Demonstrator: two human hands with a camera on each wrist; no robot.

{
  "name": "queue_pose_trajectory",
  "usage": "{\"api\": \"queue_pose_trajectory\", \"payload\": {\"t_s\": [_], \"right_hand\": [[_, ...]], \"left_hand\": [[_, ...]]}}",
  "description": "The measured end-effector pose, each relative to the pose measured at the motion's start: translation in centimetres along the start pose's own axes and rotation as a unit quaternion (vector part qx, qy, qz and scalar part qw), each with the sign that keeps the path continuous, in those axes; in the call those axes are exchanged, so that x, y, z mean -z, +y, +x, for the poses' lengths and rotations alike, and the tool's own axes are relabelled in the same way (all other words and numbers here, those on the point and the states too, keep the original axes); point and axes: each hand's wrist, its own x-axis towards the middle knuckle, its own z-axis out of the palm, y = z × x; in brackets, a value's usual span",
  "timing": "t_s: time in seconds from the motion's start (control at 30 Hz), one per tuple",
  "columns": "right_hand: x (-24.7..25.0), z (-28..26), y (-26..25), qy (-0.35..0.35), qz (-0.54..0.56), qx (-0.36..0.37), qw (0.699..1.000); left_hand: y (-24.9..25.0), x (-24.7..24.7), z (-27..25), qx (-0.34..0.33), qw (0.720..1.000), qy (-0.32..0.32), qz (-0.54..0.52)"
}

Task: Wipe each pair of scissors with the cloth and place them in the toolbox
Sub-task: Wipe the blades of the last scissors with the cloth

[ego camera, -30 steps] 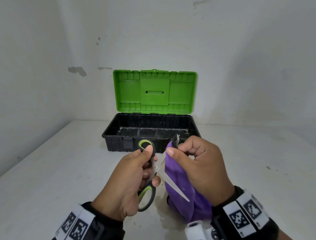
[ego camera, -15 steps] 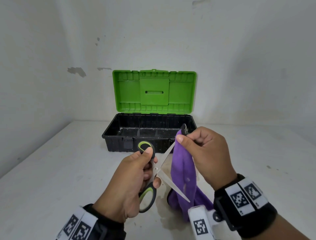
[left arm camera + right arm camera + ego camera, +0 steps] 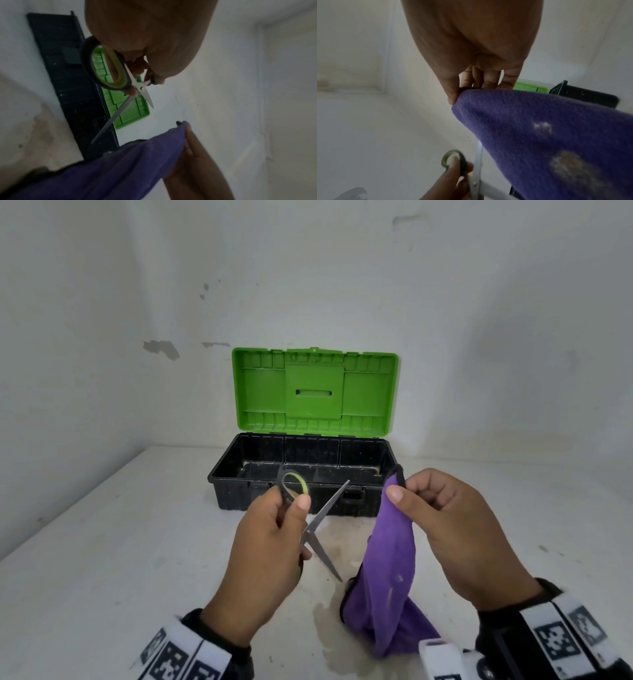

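Observation:
My left hand [image 3: 274, 539] grips the black-and-green handles of a pair of scissors [image 3: 320, 529], its blades spread apart in front of the toolbox. The same scissors [image 3: 118, 81] show close up in the left wrist view. My right hand [image 3: 442, 525] pinches the top edge of a purple cloth [image 3: 390, 577], which hangs down to the table, clear of the blades. In the right wrist view the cloth [image 3: 539, 135] fills the lower right, with the scissors [image 3: 476, 169] below it. The toolbox [image 3: 301, 474], black with an upright green lid [image 3: 315, 392], stands open behind the hands.
The toolbox sits on a white table [image 3: 120, 542] against a white wall, in a corner with a second wall at the left. A damp, stained patch [image 3: 342, 542] marks the table under the hands.
My right hand has drawn the cloth up and to the right, off the scissor blade. The upper blade now shows bare, and my left hand holds the scissors a little higher.

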Motion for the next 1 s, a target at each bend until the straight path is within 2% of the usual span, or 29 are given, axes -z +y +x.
{"api": "queue_pose_trajectory", "payload": {"t_s": [0.07, 0.13, 0.3, 0.5, 0.6, 0.7, 0.77, 0.8, 0.9, 1.0], "right_hand": [[-0.6, -0.4, 0.1, -0.039, 0.018, -0.015, 0.999], [-1.4, -0.8, 0.3, -0.069, 0.028, -0.022, 0.997], [-3.1, -0.6, 0.5, -0.097, 0.056, -0.042, 0.993], [-3.9, 0.4, 1.0, -0.100, 0.075, -0.089, 0.988], [-3.4, 0.4, 1.2, -0.113, 0.101, -0.078, 0.985], [-2.7, -0.1, 1.3, -0.117, 0.098, -0.036, 0.988], [-2.4, -0.7, 1.6, -0.121, 0.086, 0.008, 0.989], [-2.3, -1.1, 1.8, -0.130, 0.088, 0.029, 0.987], [-2.0, -2.1, 2.1, -0.192, 0.112, 0.070, 0.972], [-1.5, -2.8, 2.0, -0.232, 0.118, 0.063, 0.964]], "left_hand": [[-0.1, 0.0, 0.3, -0.068, 0.995, -0.005, 0.070], [-0.2, -0.2, 0.6, -0.094, 0.990, -0.025, 0.104], [-0.6, -0.8, 0.6, -0.123, 0.972, -0.077, 0.187], [-0.6, -0.1, 0.8, -0.112, 0.966, -0.133, 0.194], [-0.4, 0.8, 0.5, -0.049, 0.976, -0.145, 0.152], [-0.3, 1.7, 0.1, 0.077, 0.974, -0.143, 0.158], [-0.1, 2.3, 0.3, 0.172, 0.966, -0.148, 0.122], [-0.1, 2.5, 0.4, 0.195, 0.962, -0.157, 0.111], [0.1, 2.5, 0.7, 0.201, 0.958, -0.179, 0.103], [0.5, 2.4, 0.5, 0.176, 0.966, -0.160, 0.101]]}}
